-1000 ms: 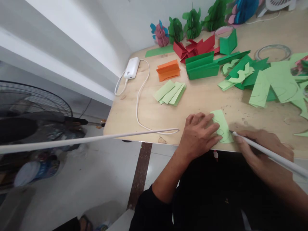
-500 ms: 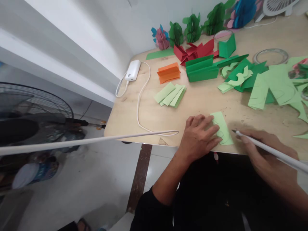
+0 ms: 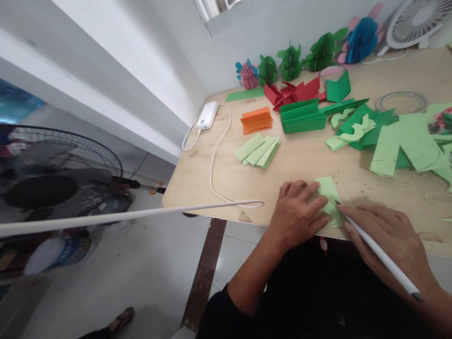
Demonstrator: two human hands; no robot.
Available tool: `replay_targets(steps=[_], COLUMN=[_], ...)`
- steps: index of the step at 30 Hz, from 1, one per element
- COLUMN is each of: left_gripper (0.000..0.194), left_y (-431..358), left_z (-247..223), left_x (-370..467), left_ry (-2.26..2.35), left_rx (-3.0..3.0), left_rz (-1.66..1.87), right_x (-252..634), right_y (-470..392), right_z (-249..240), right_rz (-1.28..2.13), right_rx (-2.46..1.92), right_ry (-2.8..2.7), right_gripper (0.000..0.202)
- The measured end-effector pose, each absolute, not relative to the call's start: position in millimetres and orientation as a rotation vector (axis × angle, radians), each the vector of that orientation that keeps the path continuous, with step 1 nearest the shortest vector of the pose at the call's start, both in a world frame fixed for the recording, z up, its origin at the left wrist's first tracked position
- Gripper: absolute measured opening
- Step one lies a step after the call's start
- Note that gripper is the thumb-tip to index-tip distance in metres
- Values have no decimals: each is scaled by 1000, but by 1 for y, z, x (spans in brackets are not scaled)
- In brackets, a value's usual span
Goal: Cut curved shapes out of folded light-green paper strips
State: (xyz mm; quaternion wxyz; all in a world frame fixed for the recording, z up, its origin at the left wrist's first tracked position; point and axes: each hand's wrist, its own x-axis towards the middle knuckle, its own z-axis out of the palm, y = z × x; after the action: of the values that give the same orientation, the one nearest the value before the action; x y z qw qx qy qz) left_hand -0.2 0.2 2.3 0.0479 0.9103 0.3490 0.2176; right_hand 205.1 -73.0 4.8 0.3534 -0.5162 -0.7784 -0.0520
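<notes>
A small light green paper (image 3: 327, 187) with curved pen lines lies near the table's front edge. My left hand (image 3: 300, 212) rests on its left side, fingers spread and laid on the sheet. In my right hand (image 3: 390, 235) is a white pen (image 3: 379, 256), pinched near its dark tip. That tip touches or hovers just over the right part of the paper; which of the two I cannot tell. Left of and beyond my left hand lie several folded light green strips (image 3: 258, 149). A folded orange paper (image 3: 256, 120) is behind them.
A folded green paper (image 3: 303, 117), red folded paper (image 3: 294, 92) and light green cutouts (image 3: 383, 146) lie farther back, with a tape roll (image 3: 400, 101). Paper figures (image 3: 291, 63) stand along the wall. A white cable (image 3: 215, 155) runs from a power bank (image 3: 207, 115) over the front edge.
My right hand has moved left, bringing the pen tip from beside the paper to over it. My left hand stays on the sheet. The view has shifted slightly.
</notes>
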Motion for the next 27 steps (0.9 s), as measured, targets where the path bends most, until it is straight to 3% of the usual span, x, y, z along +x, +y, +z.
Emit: replay_targets(steps=[27], left_gripper=[27], left_y=[-1], left_z=[5], left_x=[0], left_ry=[1057], left_rx=[2740], left_rz=[721], right_x=[207], right_y=[-66], right_z=[1], right_rz=[-248], right_rx=[-1266], right_ry=[-2077], right_gripper=[25])
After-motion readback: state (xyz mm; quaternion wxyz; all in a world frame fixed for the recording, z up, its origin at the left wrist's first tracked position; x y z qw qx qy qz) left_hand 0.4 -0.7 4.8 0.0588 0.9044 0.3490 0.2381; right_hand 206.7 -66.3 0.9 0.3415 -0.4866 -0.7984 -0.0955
